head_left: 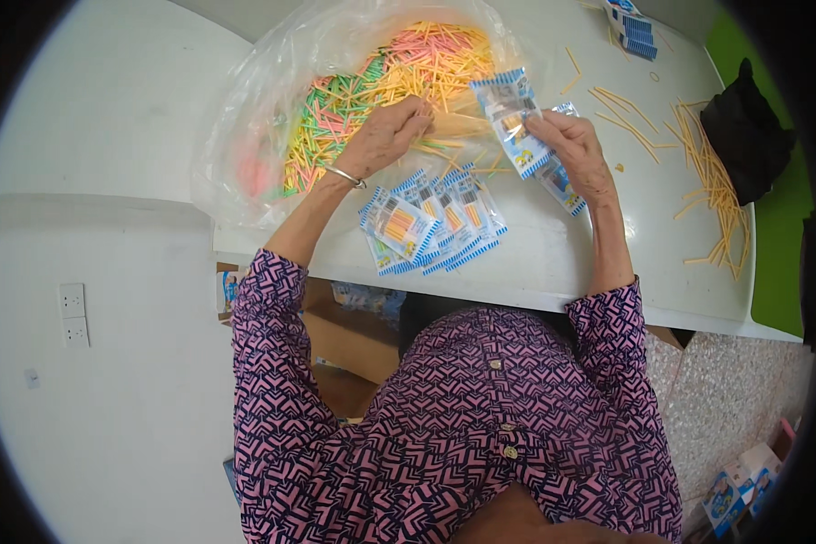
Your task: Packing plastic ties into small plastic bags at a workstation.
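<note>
My right hand (576,154) pinches a small clear packet (514,127) with blue-striped ends and short yellow sticks inside. Partly beneath it, another blue-and-white packet (560,186) lies on the table. Fingertips pressed together, my left hand (385,136) is at the near edge of a heap of thin yellow, pink and green sticks (431,59); what it grips, if anything, is hidden. The heap lies in a large open clear plastic bag (236,118). Between my forearms several filled packets (403,225) overlap in a fan near the table's front edge.
Loose yellow sticks (721,213) are scattered at the right, beside a black cloth-like item (748,136). A blue-striped packet bundle (632,32) is at the far right of the white table (535,263). Below stands an open cardboard box (354,344); printed boxes (739,490) are at lower right.
</note>
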Action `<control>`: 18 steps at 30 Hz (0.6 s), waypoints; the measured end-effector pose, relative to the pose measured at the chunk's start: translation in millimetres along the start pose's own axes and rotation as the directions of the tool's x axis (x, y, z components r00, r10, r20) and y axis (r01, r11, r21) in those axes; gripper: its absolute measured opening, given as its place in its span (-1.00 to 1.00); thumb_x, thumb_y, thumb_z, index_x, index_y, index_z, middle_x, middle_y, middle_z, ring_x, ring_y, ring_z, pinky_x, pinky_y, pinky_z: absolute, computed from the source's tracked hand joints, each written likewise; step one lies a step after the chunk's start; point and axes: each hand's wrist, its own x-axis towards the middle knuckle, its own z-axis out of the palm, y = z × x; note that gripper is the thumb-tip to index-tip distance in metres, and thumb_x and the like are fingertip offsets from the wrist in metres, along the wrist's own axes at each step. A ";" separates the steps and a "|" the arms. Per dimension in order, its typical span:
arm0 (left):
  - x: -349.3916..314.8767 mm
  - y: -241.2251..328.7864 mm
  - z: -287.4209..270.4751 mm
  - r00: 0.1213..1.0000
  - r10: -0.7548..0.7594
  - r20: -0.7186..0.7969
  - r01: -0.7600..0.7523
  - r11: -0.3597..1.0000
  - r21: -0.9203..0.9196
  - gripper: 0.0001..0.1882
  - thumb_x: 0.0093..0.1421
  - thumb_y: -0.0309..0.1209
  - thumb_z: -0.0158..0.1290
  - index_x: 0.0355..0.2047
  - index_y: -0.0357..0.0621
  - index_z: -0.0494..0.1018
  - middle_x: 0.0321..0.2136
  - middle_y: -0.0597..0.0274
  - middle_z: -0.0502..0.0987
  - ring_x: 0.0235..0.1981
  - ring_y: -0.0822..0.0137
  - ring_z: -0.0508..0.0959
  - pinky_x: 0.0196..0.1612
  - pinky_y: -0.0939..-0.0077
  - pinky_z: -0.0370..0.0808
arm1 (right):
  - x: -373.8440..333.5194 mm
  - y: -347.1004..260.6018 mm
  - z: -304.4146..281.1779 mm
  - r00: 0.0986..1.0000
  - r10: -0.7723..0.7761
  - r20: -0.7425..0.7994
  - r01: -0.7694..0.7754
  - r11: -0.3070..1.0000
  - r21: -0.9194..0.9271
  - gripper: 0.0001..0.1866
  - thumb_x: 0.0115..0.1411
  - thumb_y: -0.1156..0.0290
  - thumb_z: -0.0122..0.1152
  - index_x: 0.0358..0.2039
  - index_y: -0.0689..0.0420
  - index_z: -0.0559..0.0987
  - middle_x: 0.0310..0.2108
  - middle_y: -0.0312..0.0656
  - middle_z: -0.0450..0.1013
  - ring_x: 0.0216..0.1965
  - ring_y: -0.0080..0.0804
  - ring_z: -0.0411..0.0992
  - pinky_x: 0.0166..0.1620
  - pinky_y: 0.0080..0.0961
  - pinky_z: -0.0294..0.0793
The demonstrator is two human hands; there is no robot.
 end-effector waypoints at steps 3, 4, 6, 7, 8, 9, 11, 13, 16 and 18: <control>-0.4 3.5 -12.5 0.999 -0.043 -0.021 0.033 0.936 -0.352 -0.78 0.29 -0.31 -0.13 -0.34 -0.20 0.40 -0.43 0.22 0.56 -0.43 0.43 0.52 -0.32 0.56 0.42 | 1.7 6.9 5.9 0.997 0.072 0.038 -0.071 0.997 -0.044 -0.75 0.19 0.32 0.13 -0.32 0.26 0.61 -0.51 -0.38 0.46 -0.50 -0.76 0.32 -0.41 -0.76 0.27; 0.5 9.0 -17.6 0.990 -0.138 -0.022 0.114 0.888 -0.446 -0.78 0.28 -0.31 -0.10 -0.33 -0.22 0.42 -0.39 0.22 0.57 -0.37 0.45 0.53 -0.27 0.54 0.43 | 2.1 7.4 7.0 0.995 0.074 0.060 -0.070 0.995 -0.067 -0.75 0.19 0.33 0.13 -0.31 0.28 0.60 -0.50 -0.38 0.46 -0.48 -0.76 0.32 -0.39 -0.76 0.28; 2.4 11.2 -24.4 0.973 -0.230 -0.015 0.186 0.824 -0.535 -0.77 0.27 -0.30 -0.07 -0.31 -0.24 0.44 -0.35 0.22 0.58 -0.32 0.46 0.54 -0.22 0.53 0.44 | 0.6 8.1 13.2 0.993 0.103 0.060 -0.101 0.994 -0.038 -0.75 0.18 0.30 0.14 -0.35 0.25 0.61 -0.54 -0.42 0.44 -0.51 -0.76 0.28 -0.41 -0.75 0.24; 3.6 8.3 -28.8 0.974 -0.221 -0.050 0.162 0.832 -0.531 -0.76 0.27 -0.30 -0.07 -0.31 -0.24 0.44 -0.34 0.20 0.58 -0.31 0.45 0.55 -0.19 0.53 0.45 | 0.3 7.4 16.1 0.989 0.137 0.060 -0.137 0.991 -0.010 -0.74 0.17 0.26 0.16 -0.39 0.23 0.62 -0.57 -0.46 0.41 -0.53 -0.77 0.23 -0.44 -0.75 0.20; 4.0 6.4 -31.8 0.974 -0.212 -0.084 0.138 0.839 -0.527 -0.76 0.26 -0.29 -0.06 -0.30 -0.24 0.45 -0.33 0.18 0.58 -0.30 0.44 0.56 -0.17 0.53 0.45 | 1.4 6.2 17.6 0.991 0.111 0.075 -0.109 0.994 -0.020 -0.73 0.18 0.26 0.15 -0.38 0.24 0.62 -0.57 -0.45 0.42 -0.52 -0.76 0.25 -0.44 -0.75 0.21; 4.4 8.8 -33.3 0.974 -0.210 -0.083 0.136 0.838 -0.529 -0.76 0.26 -0.29 -0.06 -0.30 -0.24 0.45 -0.33 0.18 0.58 -0.30 0.44 0.56 -0.17 0.53 0.45 | 1.3 4.7 20.1 0.991 0.111 0.072 -0.110 0.994 -0.023 -0.73 0.18 0.26 0.15 -0.38 0.24 0.62 -0.57 -0.45 0.42 -0.52 -0.76 0.25 -0.44 -0.75 0.21; 6.6 13.9 -36.9 0.946 -0.250 -0.206 0.126 0.869 -0.478 -0.72 0.27 -0.25 -0.07 -0.28 -0.25 0.45 -0.33 0.14 0.58 -0.29 0.41 0.57 -0.13 0.50 0.46 | 0.2 2.2 24.7 0.993 0.105 0.060 -0.104 0.994 -0.024 -0.72 0.18 0.25 0.15 -0.37 0.25 0.62 -0.57 -0.43 0.42 -0.52 -0.76 0.26 -0.44 -0.74 0.22; 11.0 29.4 -37.4 0.943 -0.227 -0.243 0.066 0.843 -0.533 -0.76 0.27 -0.31 -0.07 -0.36 -0.26 0.43 -0.37 0.16 0.57 -0.32 0.42 0.56 -0.16 0.52 0.47 | 0.8 3.4 24.0 0.992 0.104 0.068 -0.103 0.994 -0.023 -0.71 0.18 0.25 0.15 -0.38 0.25 0.61 -0.57 -0.43 0.42 -0.52 -0.76 0.26 -0.44 -0.74 0.21; 16.1 59.7 -33.4 0.946 -0.139 -0.292 -0.067 0.799 -0.598 -0.78 0.27 -0.35 -0.08 -0.43 -0.26 0.39 -0.40 0.17 0.57 -0.34 0.43 0.56 -0.18 0.53 0.49 | 1.5 4.9 22.5 0.990 0.108 0.095 -0.104 0.994 -0.039 -0.71 0.18 0.25 0.15 -0.38 0.26 0.61 -0.59 -0.43 0.41 -0.52 -0.76 0.24 -0.44 -0.74 0.20; 18.4 68.6 -25.3 0.950 -0.071 -0.305 -0.139 0.779 -0.611 -0.78 0.27 -0.35 -0.08 -0.43 -0.26 0.37 -0.40 0.15 0.57 -0.33 0.42 0.56 -0.17 0.53 0.49 | 2.5 6.3 20.3 0.987 0.111 0.112 -0.105 0.993 -0.059 -0.70 0.18 0.24 0.15 -0.39 0.26 0.61 -0.59 -0.43 0.40 -0.52 -0.76 0.23 -0.45 -0.73 0.19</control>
